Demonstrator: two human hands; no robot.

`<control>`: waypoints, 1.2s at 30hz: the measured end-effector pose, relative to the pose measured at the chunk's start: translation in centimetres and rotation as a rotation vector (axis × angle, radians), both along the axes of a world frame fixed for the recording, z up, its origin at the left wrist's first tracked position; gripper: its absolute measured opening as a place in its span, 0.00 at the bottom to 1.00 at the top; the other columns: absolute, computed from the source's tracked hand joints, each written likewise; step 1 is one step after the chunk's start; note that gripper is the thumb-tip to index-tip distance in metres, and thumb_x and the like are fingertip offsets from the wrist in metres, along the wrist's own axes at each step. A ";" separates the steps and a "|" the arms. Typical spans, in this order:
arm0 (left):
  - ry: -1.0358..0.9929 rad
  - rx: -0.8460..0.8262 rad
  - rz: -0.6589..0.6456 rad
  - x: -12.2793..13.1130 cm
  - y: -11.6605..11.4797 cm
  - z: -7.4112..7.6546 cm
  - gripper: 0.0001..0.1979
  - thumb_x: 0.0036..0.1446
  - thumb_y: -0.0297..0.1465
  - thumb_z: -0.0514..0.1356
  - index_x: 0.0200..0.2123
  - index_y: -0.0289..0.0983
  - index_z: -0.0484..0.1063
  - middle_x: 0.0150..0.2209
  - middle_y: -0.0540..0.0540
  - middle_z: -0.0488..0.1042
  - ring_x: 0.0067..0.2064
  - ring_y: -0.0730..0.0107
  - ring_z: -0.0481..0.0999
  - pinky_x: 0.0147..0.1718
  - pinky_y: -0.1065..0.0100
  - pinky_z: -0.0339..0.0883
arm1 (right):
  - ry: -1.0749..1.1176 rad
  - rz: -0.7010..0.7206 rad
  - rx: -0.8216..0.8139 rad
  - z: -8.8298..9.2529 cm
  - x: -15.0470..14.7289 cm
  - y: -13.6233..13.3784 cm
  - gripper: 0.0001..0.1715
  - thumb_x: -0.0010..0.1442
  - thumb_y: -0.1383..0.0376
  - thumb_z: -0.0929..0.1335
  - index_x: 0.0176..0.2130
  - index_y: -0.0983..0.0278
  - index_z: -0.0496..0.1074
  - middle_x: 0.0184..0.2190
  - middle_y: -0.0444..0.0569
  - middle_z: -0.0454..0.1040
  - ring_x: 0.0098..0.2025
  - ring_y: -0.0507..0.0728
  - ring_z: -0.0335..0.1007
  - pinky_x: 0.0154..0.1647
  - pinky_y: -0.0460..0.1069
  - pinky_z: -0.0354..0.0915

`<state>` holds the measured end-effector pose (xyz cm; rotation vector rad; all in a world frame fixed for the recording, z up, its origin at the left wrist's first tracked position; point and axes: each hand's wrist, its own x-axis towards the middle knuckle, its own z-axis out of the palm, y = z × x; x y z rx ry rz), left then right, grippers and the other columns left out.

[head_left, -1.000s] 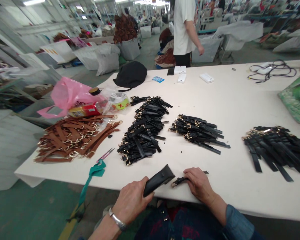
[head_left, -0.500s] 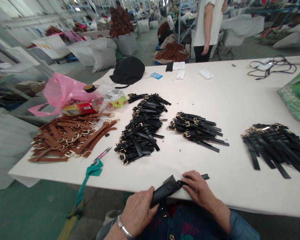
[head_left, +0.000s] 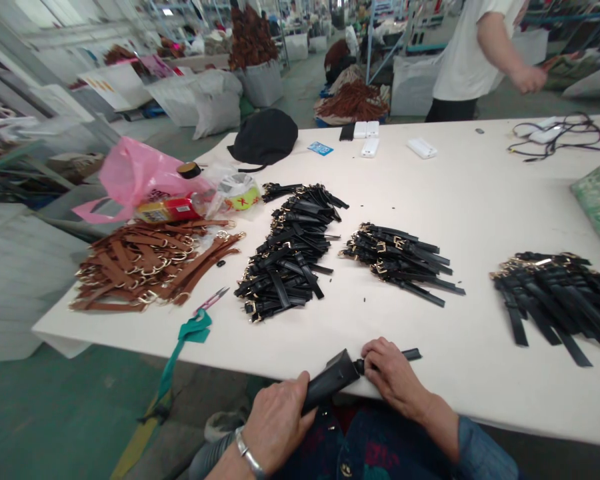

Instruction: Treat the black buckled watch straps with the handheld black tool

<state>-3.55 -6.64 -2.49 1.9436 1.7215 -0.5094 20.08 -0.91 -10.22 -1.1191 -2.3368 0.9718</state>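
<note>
My left hand (head_left: 277, 420) is wrapped round the lower end of a wide black leather piece (head_left: 333, 377) at the near edge of the white table (head_left: 480, 193). My right hand (head_left: 393, 372) is closed on a narrow black strap (head_left: 409, 354), holding its end against the tip of the wide piece. Three piles of black buckled straps lie beyond: one left of centre (head_left: 287, 257), one in the middle (head_left: 397, 257), one at the right (head_left: 555, 297).
A heap of brown straps (head_left: 145, 263) lies at the left, with small snips on a teal ribbon (head_left: 200, 320) beside it. A pink bag (head_left: 135, 177), a black cap (head_left: 263, 137) and white boxes (head_left: 370, 137) sit farther back. A person in white (head_left: 473, 57) stands behind the table.
My hands came together: the narrow strap's end now meets the tip of the wide black piece, which swung in toward my right hand. The person behind the table walked to the right.
</note>
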 end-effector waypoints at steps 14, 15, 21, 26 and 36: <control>-0.009 0.007 -0.013 0.2 -0.2 0.8 0.18 0.53 0.38 0.51 0.47 0.40 0.61 0.38 0.44 0.75 0.40 0.60 0.73 0.37 0.62 0.64 | -0.002 -0.198 0.050 -1.9 -1.6 -0.3 0.08 0.61 0.65 0.59 0.31 0.62 0.62 0.31 0.46 0.67 0.34 0.54 0.62 0.36 0.50 0.56; -0.012 0.016 -0.019 0.4 -0.1 0.8 0.18 0.53 0.38 0.51 0.47 0.40 0.61 0.38 0.44 0.75 0.40 0.59 0.73 0.37 0.62 0.64 | -0.023 -0.218 0.059 -2.0 -1.7 -0.3 0.08 0.61 0.65 0.59 0.31 0.62 0.62 0.31 0.46 0.67 0.33 0.54 0.62 0.36 0.50 0.56; -0.034 0.048 -0.023 1.7 0.7 0.5 0.16 0.55 0.38 0.48 0.46 0.39 0.61 0.37 0.44 0.75 0.39 0.59 0.73 0.36 0.62 0.64 | -0.095 -0.308 0.118 -2.5 -2.3 -0.4 0.08 0.61 0.65 0.58 0.31 0.62 0.63 0.31 0.46 0.67 0.32 0.54 0.62 0.34 0.49 0.57; -0.054 0.017 0.015 1.5 0.7 0.2 0.18 0.55 0.39 0.48 0.48 0.39 0.59 0.40 0.44 0.74 0.42 0.60 0.72 0.39 0.64 0.63 | 0.033 -0.376 0.092 -2.5 -2.1 0.0 0.08 0.61 0.64 0.58 0.31 0.62 0.62 0.32 0.47 0.66 0.32 0.54 0.63 0.35 0.48 0.60; -0.025 -0.036 0.054 1.8 1.0 0.9 0.15 0.55 0.39 0.47 0.44 0.40 0.62 0.36 0.45 0.74 0.40 0.62 0.73 0.38 0.65 0.62 | 0.203 -0.164 0.077 -2.6 2.4 -0.2 0.13 0.56 0.66 0.63 0.44 0.62 0.65 0.42 0.54 0.67 0.44 0.59 0.64 0.44 0.55 0.64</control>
